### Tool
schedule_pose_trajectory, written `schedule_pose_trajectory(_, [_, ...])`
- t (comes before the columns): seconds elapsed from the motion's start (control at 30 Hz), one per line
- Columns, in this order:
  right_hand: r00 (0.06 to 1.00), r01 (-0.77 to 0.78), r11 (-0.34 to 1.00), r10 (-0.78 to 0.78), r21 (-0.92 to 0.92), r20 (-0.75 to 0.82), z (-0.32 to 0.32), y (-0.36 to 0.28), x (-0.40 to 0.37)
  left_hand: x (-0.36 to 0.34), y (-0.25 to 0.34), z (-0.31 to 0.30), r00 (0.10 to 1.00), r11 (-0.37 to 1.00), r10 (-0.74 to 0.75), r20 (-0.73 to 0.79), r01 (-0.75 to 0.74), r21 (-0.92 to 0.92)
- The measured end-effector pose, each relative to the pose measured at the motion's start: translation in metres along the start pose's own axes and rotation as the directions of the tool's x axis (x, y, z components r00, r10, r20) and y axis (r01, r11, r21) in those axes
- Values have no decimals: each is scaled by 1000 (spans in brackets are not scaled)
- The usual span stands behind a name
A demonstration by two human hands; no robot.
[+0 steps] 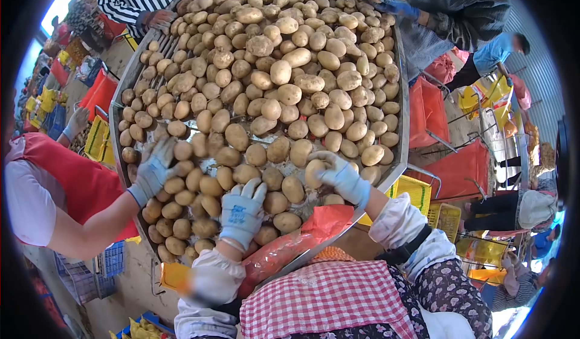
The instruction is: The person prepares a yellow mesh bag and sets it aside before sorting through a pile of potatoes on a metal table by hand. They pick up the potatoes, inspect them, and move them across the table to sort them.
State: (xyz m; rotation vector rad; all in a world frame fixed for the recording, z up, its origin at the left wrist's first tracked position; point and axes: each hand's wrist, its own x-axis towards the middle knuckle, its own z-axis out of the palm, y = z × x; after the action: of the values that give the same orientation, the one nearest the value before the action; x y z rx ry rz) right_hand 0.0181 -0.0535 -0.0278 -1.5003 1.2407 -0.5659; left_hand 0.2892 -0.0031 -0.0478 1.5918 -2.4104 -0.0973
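Blue-white gloved right fingers (326,157) grip an oval potato (313,174); left fingers (249,188) slightly parted, grip unclear.

Head view, single item: worn on the person's head, facing forward and steeply down. Field roughly circular, very wide, dark at the corners, straight edges bowed. Nearest: checked apron (320,300), wearer's own front, at 6 o'clock. Close range: left hand (243,211) towards 7 o'clock, right hand (341,179) towards 4, both near centre. Middle range: potatoes (281,72), from centre away to 12. Far range: corrugated wall (544,85), between 2 and 3; bright opening (57,6), at 10.
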Motion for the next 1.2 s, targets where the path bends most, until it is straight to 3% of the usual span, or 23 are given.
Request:
schedule_pose_trajectory(0.03, [993, -91, 860, 42, 503, 107, -7, 6, 2, -8, -4, 3, 999, 999, -14, -34, 13, -36])
schedule_pose_trajectory(0.07, [977, -198, 480, 22, 855, 214, -12, 9, 2, -13, -3, -1, 999, 999, -7, -37, 6, -38])
schedule_pose_trajectory(0.13, [963, -233, 365, -46, 902, 267, -21, -10, -8, -18, 2, -14, 978, 982, -190, 90, 191, 4])
schedule_pose_trajectory(0.2, [902, -388, -46, -228, 921, 368, -22, -16, -14, -20, -2, -10, 971, 975, -222, 92, 218, 51])
schedule_pose_trajectory(0.23, [958, -285, 100, -4, 953, 287, -19, -19, -17, -18, -4, -9, 975, 973, -224, 4, 224, 58])
schedule_pose_trajectory(0.33, [973, -52, 233, 231, 971, -4, -40, -11, -17, -2, 7, -12, 978, 984, -163, -132, 171, 55])
schedule_pose_trajectory(0.4, [915, 174, 652, 169, 738, -366, -62, -11, -14, 10, 23, -14, 999, 996, 45, -23, -47, -70])
schedule_pose_trajectory(0.47, [889, -130, 945, 245, 300, -388, -83, -7, -2, 4, 16, 1, 997, 999, 46, 69, -45, -6])
schedule_pose_trajectory(0.5, [895, -210, 966, 127, -152, -427, -78, -6, 2, 2, 13, 0, 997, 1000, 6, 78, -7, 5])
schedule_pose_trajectory(0.53, [913, -257, 783, 4, -567, -408, -66, -5, 5, -2, 9, -2, 995, 999, -34, 93, 32, 20])
schedule_pose_trajectory(0.57, [955, -176, 685, -56, -707, -292, -52, -8, 8, -7, 0, -5, 994, 998, -49, 98, 47, 29])
schedule_pose_trajectory(0.6, [959, -156, 692, -65, -705, -275, -42, -7, 9, -12, -14, -10, 995, 995, -98, 29, 97, 37])
schedule_pose_trajectory(0.67, [969, 191, 693, -248, -695, 18, -20, -2, 15, -27, -42, -22, 974, 978, -197, -114, 204, 52])
schedule_pose_trajectory(0.7, [986, 94, 884, -148, -458, -82, -16, -13, 13, -40, -51, -27, 969, 971, -219, -111, 228, 71])
schedule_pose_trajectory(0.73, [971, 117, 907, -190, -404, -145, -19, -7, 15, -55, -59, -32, 911, 925, -363, -194, 327, -194])
schedule_pose_trajectory(0.8, [954, 89, 756, -251, -649, -162, -39, -14, 13, -86, -71, -40, 718, 640, -652, -243, 351, -683])
schedule_pose_trajectory(0.87, [995, -101, 591, 67, -800, -76, -50, -21, 6, -109, -76, -44, 474, 198, -873, -119, 120, -973])
schedule_pose_trajectory(0.9, [960, -130, 483, 281, -866, 13, -46, -31, 4, -113, -68, -45, 537, 352, -832, -140, 316, -881])
schedule_pose_trajectory(0.93, [960, -119, 481, 279, -868, 23, -36, -31, 3, -112, -53, -41, 602, 491, -787, -135, 478, -728])
schedule_pose_trajectory(1.0, [941, -98, 434, 335, -895, 59, -17, -26, 2, -96, -27, -29, 761, 698, -618, -198, 415, -584])
schedule_pose_trajectory(1.03, [966, -84, 544, 249, -835, 65, -14, -16, 6, -96, -29, -22, 823, 822, -539, -177, 469, -325])
schedule_pose_trajectory(1.07, [966, -84, 540, 251, -838, 65, -9, -19, 9, -87, -32, -22, 878, 887, -461, -124, 460, -41])
schedule_pose_trajectory(1.2, [940, -248, 600, 339, -761, -38, 6, -34, 33, -62, -64, -15, 851, 860, -471, -231, 502, 96])
